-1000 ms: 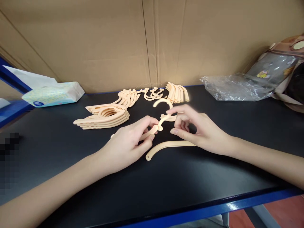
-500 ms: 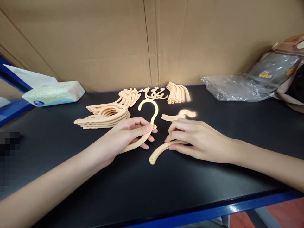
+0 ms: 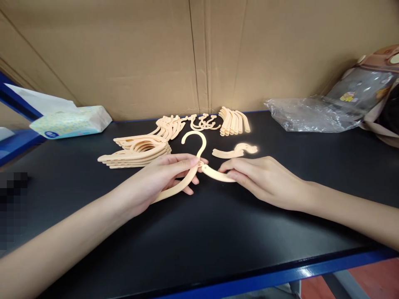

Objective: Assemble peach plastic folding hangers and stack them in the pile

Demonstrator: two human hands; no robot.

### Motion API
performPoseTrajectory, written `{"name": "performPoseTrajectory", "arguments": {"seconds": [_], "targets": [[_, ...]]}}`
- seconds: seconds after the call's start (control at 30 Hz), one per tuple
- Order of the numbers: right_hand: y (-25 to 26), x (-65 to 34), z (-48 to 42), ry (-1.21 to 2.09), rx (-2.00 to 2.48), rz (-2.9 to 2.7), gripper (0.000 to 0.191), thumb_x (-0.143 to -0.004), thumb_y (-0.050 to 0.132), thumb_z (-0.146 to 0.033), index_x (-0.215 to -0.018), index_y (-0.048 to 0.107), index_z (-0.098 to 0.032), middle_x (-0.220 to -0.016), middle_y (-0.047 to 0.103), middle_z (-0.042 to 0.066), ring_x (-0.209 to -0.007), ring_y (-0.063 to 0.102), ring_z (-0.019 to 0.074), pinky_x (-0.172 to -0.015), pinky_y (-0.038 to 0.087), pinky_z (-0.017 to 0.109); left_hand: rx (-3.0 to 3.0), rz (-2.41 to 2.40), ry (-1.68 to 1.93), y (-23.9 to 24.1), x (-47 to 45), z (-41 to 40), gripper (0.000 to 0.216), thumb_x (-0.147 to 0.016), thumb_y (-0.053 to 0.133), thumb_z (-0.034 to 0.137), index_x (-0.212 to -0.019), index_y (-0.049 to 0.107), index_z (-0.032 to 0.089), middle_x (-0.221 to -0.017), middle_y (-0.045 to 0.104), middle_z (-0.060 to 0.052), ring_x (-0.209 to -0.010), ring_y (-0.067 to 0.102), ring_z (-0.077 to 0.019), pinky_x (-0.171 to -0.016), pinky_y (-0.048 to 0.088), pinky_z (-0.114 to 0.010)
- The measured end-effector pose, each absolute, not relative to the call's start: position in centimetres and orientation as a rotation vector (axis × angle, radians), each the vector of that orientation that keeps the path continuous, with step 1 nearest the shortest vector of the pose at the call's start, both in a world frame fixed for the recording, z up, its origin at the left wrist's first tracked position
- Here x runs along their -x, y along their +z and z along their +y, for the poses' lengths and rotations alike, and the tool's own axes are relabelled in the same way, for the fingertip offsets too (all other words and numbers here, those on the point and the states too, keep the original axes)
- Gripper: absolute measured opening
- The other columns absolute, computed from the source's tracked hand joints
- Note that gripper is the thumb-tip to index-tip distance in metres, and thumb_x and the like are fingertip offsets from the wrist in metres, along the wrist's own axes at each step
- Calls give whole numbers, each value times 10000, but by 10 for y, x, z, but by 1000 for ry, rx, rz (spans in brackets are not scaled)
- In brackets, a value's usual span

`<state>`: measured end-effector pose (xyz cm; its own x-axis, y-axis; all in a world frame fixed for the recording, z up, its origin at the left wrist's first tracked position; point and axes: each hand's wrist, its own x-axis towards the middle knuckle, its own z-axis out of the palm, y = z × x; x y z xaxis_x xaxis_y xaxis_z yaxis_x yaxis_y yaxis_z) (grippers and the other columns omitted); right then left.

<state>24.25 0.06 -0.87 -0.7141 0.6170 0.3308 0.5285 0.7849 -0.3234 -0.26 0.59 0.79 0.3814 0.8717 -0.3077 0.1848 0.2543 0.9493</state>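
Observation:
My left hand (image 3: pixel 170 174) is closed on a cream plastic hanger piece: a curved arm (image 3: pixel 177 189) joined to an upright hook (image 3: pixel 202 143). Between the fingers of my right hand (image 3: pixel 264 182) is a second curved hanger arm (image 3: pixel 218 175). Its near end meets the base of the hook by my left fingertips; whether the two are locked together I cannot tell. The far end of that arm is hidden under my right fingers. Just beyond my right hand lie loose hanger pieces (image 3: pixel 229 153) on the black table (image 3: pixel 199 245).
Stacked hangers (image 3: pixel 137 155) lie on the left, with loose arms (image 3: pixel 170 126), hooks (image 3: pixel 204 122) and another row of arms (image 3: pixel 233 121) behind. A tissue pack (image 3: pixel 73 122) stands at the left, a clear plastic bag (image 3: pixel 311 114) at the right. Cardboard (image 3: pixel 140 54) backs the table.
My right hand has turned the loose arm and brought its end up to the hook's base. My left hand has tilted the hook piece slightly to the left.

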Motion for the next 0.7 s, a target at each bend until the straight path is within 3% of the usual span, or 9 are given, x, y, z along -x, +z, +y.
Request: {"name": "performPoseTrajectory", "arguments": {"seconds": [0.1, 0.33, 0.7], "targets": [[-7, -242, 1, 305, 881, -2531, 231, -988, 450, -360, -1018, 611, -197, -813, 695, 10, -694, 635, 134, -619, 417, 230, -1211, 1129, 591, 8, 2, 6, 248, -830, 680, 434, -865, 747, 197, -714, 673, -23, -657, 635, -129, -589, 577, -211], [-6, -244, 2, 211, 817, -2589, 205, -969, 507, -331, -1030, 664, -214, -903, 715, 2, -798, 659, 123, -661, 417, 228, -1161, 1124, 622, 10, 2, 6, 194, -801, 715, 378, -907, 770, 226, -655, 675, -16, -582, 627, -116, -491, 550, -167], [-5, -242, 1, 34, 826, -2609, 216, -972, 498, -322, -1021, 676, -210, -850, 683, 13, -779, 635, 136, -627, 385, 238, -1208, 1090, 427, 20, -1, 2, 219, -832, 686, 397, -911, 753, 204, -558, 640, 4, -454, 541, -70, -417, 462, -113]]}}
